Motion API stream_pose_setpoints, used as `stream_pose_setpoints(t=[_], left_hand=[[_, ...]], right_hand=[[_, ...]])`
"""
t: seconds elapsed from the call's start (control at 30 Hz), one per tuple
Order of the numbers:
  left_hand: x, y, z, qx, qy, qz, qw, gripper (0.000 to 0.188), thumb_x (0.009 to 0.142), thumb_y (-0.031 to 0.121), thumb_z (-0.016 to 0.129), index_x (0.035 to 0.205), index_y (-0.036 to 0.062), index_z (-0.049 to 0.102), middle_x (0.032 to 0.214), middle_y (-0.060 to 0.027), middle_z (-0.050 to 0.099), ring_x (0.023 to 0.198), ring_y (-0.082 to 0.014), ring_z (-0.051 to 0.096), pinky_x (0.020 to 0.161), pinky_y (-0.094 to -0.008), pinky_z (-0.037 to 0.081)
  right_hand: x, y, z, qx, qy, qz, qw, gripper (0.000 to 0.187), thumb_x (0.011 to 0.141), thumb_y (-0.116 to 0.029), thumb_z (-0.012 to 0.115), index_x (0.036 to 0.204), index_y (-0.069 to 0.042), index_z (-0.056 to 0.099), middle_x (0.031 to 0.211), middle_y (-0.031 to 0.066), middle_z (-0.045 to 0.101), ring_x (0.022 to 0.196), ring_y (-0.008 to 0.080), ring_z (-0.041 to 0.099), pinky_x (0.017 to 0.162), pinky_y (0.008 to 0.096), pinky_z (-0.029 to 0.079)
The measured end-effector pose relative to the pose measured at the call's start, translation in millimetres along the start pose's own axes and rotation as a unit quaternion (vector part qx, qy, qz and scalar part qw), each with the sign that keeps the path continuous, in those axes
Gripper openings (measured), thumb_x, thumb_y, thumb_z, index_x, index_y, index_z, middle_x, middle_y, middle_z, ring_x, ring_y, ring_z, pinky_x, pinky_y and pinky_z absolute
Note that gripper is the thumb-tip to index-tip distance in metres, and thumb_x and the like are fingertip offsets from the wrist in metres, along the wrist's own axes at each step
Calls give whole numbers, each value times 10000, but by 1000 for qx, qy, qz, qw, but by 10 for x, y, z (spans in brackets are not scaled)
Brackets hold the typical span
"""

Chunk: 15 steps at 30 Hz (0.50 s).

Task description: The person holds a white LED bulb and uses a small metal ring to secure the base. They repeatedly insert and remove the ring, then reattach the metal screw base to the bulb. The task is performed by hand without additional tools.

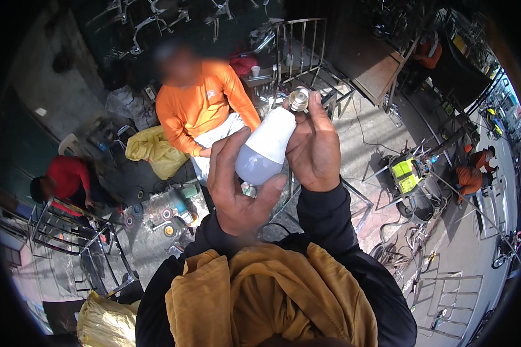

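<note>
A light bulb with a white body and a grey-lavender dome is tilted in front of my chest. My left hand grips its dome, thumb on the near side and fingers around the left. At the narrow upper end is a shiny metal screw cap. My right hand, palm toward me, has its fingertips closed around that cap. Whether cap and bulb body are joined cannot be made out. Part of my right fingers is hidden behind the cap and bulb.
A person in an orange shirt sits just beyond my hands; another in red works at far left. Angle grinders lie on the floor. Metal frames stand around, and a yellow sack is beside the seated person.
</note>
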<state>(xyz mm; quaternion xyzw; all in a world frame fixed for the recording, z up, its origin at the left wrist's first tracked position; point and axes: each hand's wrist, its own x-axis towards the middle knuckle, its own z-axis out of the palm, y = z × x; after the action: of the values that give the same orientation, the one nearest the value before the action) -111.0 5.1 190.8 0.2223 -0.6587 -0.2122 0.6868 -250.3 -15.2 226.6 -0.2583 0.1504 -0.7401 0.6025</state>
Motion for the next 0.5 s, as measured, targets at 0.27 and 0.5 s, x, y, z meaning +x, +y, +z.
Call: stream_pose_setpoints(t=[0.27,0.5], left_hand=[[157,89,-53,56,-35,52,996,673,735,267,822,1235,-93,552,1018,-200,597,870,-271,631,735,-343,517],[222,149,-47,74,-41,62,994,670,731,307,834,1208,-80,567,967,-183,600,815,-255,628,683,-337,512]], right_hand=[[-34,6,24,-19,17,22,999,279,1039,-276,483,1185,-48,550,1081,74,635,990,199,636,901,364,518],[-53,-8,59,-13,15,27,999,291,1051,-259,447,1193,-22,539,1107,90,621,1041,205,613,950,373,496]])
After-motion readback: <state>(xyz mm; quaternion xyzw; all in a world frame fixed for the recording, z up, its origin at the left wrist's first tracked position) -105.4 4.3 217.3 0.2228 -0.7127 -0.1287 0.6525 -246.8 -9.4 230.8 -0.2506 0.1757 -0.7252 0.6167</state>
